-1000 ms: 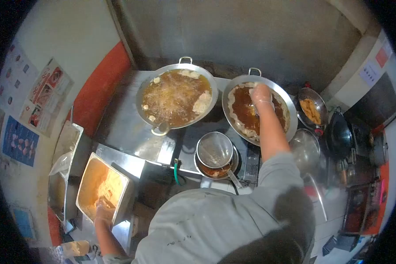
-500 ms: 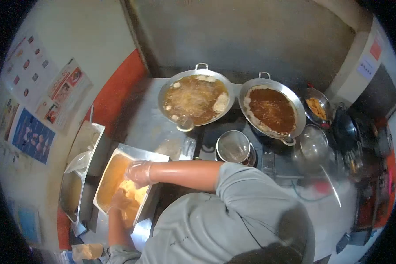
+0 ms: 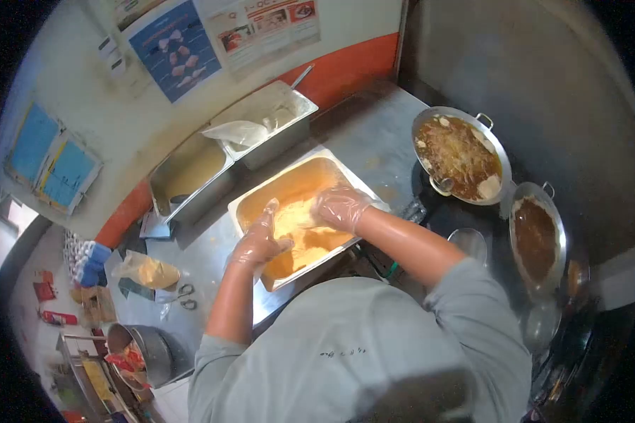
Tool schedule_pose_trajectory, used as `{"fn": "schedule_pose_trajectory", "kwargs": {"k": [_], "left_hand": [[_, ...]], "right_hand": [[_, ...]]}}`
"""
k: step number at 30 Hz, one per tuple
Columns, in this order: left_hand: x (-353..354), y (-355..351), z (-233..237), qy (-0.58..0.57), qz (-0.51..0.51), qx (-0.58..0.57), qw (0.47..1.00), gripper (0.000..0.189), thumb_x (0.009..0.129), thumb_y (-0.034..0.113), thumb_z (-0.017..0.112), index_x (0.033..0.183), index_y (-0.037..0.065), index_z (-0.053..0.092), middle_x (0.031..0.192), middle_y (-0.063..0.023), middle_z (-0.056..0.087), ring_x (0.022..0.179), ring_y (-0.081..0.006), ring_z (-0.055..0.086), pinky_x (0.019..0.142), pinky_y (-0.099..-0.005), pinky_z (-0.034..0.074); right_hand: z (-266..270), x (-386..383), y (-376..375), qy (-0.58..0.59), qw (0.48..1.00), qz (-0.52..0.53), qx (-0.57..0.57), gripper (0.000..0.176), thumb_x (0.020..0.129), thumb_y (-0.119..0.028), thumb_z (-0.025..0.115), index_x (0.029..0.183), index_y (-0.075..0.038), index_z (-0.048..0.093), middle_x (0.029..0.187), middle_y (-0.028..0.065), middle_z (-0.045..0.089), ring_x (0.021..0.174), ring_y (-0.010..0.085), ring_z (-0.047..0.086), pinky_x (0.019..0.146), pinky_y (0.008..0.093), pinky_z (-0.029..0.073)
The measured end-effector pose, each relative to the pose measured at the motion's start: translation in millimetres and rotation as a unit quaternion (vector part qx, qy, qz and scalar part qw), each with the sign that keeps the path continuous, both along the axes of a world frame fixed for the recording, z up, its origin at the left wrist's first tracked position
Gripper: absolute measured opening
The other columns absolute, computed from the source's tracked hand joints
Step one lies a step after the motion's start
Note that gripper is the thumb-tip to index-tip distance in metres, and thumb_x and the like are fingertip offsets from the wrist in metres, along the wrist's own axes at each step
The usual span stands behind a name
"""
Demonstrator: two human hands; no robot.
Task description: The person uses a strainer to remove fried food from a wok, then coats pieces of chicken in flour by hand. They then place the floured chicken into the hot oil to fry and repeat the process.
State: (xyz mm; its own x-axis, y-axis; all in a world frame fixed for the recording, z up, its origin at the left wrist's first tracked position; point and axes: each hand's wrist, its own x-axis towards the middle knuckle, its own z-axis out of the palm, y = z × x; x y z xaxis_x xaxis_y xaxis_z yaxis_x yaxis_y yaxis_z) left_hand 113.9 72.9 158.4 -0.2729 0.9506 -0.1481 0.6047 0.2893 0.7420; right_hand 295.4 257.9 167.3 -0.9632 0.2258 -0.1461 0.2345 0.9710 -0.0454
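Note:
A rectangular metal tray (image 3: 346, 169) holds orange-yellow powder (image 3: 296, 218). Over the tray's left part is my left hand (image 3: 259, 241) in a clear plastic glove, its fingers apart and nothing held. My right hand (image 3: 340, 209), also gloved, is at the powder on the right side. Its fingers are curled together, and what they hold, if anything, is hidden.
Two deep metal containers (image 3: 236, 156) stand behind the tray, one with a plastic bag (image 3: 238, 132). Pans of bubbling oil (image 3: 504, 166) and dark liquid (image 3: 559, 243) are at right. Scissors (image 3: 185, 296), a powder bag (image 3: 152, 273) and a pot (image 3: 155, 352) are at left.
The view has swung left, so the pans now appear farther right and the pot and scissors show. My left hand has lifted off the powder with its fingers spread; my right hand remains in the tray.

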Motion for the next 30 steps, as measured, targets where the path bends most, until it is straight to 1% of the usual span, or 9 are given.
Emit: {"fn": "schedule_pose_trajectory", "kwargs": {"k": [3,9,13,15,17,21,27,28,30], "left_hand": [[6.2,-15.0,5.8,0.045,0.006,-0.05,0.998,0.098,0.084,0.02,0.085,0.163,0.001,0.03,0.162,-0.0237,0.043,0.15,-0.0368,0.043,0.125,-0.0403,0.034],[24.7,-26.6,-13.6,0.161,-0.007,0.015,0.987,0.076,0.084,0.025,0.085,0.15,0.007,0.053,0.144,-0.0237,0.061,0.138,-0.0398,0.055,0.118,-0.0457,0.042],[45.9,-26.6,-11.9,0.255,0.056,0.01,0.965,0.066,0.082,0.025,0.084,0.143,0.011,0.062,0.138,-0.0212,0.067,0.131,-0.0376,0.06,0.113,-0.0464,0.046],[37.5,-27.0,-25.5,0.238,0.057,0.027,0.969,0.064,0.08,0.021,0.085,0.139,0.008,0.065,0.137,-0.0205,0.067,0.13,-0.0368,0.061,0.112,-0.0464,0.047],[40.0,-27.3,-31.3,0.24,0.052,0.032,0.969,0.063,0.078,0.017,0.085,0.137,0.005,0.066,0.135,-0.0206,0.068,0.127,-0.0372,0.063,0.11,-0.0458,0.049],[42.7,-22.7,-43.3,0.253,0.015,0.083,0.964,0.064,0.077,0.009,0.084,0.138,0.005,0.066,0.124,-0.0203,0.072,0.118,-0.0362,0.068,0.103,-0.0442,0.054],[50.0,-23.2,-45.9,0.23,0.079,0.049,0.969,0.066,0.075,-0.003,0.08,0.138,0.007,0.065,0.108,-0.0167,0.072,0.1,-0.0321,0.07,0.09,-0.0442,0.056],[46.9,-23.1,-50.2,0.245,0.069,0.074,0.964,0.066,0.074,-0.004,0.079,0.138,0.007,0.065,0.105,-0.0161,0.071,0.097,-0.0322,0.069,0.088,-0.0442,0.056],[43.0,-22.7,-59.2,0.247,0.079,0.089,0.962,0.068,0.074,-0.007,0.077,0.139,0.006,0.065,0.101,-0.0146,0.068,0.094,-0.0315,0.067,0.085,-0.0427,0.055]], "right_hand": [[-35.1,10.2,16.7,-0.114,0.982,-0.06,0.139,0.032,0.097,-0.032,0.064,0.108,-0.007,0.08,0.101,0.0136,0.078,0.098,0.0332,0.074,0.087,0.0488,0.054],[42.0,17.5,-9.1,-0.099,0.989,-0.099,-0.048,0.027,0.093,-0.02,0.065,0.106,-0.005,0.082,0.111,0.0174,0.078,0.111,0.0333,0.073,0.099,0.0454,0.051],[-1.8,21.8,-4.4,-0.106,0.976,-0.158,0.104,0.025,0.087,-0.017,0.071,0.108,-0.007,0.082,0.11,0.0149,0.079,0.11,0.0326,0.073,0.095,0.0447,0.054],[8.4,40.2,5.6,-0.12,0.979,-0.161,0.023,0.027,0.086,-0.018,0.074,0.109,-0.007,0.082,0.113,0.0147,0.079,0.112,0.0322,0.072,0.095,0.0447,0.054],[-29.0,45.6,22.4,-0.044,0.983,-0.176,0.004,0.024,0.088,-0.029,0.075,0.099,-0.01,0.084,0.1,0.0144,0.08,0.1,0.0331,0.076,0.086,0.0519,0.054],[29.1,129.1,44.3,0.115,0.959,-0.21,-0.149,0.025,0.085,-0.029,0.071,0.093,-0.008,0.082,0.092,0.0176,0.077,0.088,0.0329,0.076,0.08,0.0422,0.059],[115.7,348.7,54.7,0.41,0.86,-0.298,-0.063,0.024,0.086,-0.03,0.067,0.077,-0.008,0.071,0.079,0.0147,0.069,0.079,0.0334,0.069,0.077,0.0468,0.056],[104.8,383.2,72.9,0.303,0.903,-0.301,0.048,0.024,0.088,-0.032,0.067,0.084,-0.009,0.074,0.084,0.014,0.072,0.084,0.0322,0.07,0.083,0.0455,0.057],[111.0,460.5,73.9,0.289,0.88,-0.376,0.023,0.022,0.09,-0.031,0.066,0.088,-0.013,0.078,0.09,0.0148,0.075,0.087,0.0313,0.072,0.084,0.0452,0.058]]}}
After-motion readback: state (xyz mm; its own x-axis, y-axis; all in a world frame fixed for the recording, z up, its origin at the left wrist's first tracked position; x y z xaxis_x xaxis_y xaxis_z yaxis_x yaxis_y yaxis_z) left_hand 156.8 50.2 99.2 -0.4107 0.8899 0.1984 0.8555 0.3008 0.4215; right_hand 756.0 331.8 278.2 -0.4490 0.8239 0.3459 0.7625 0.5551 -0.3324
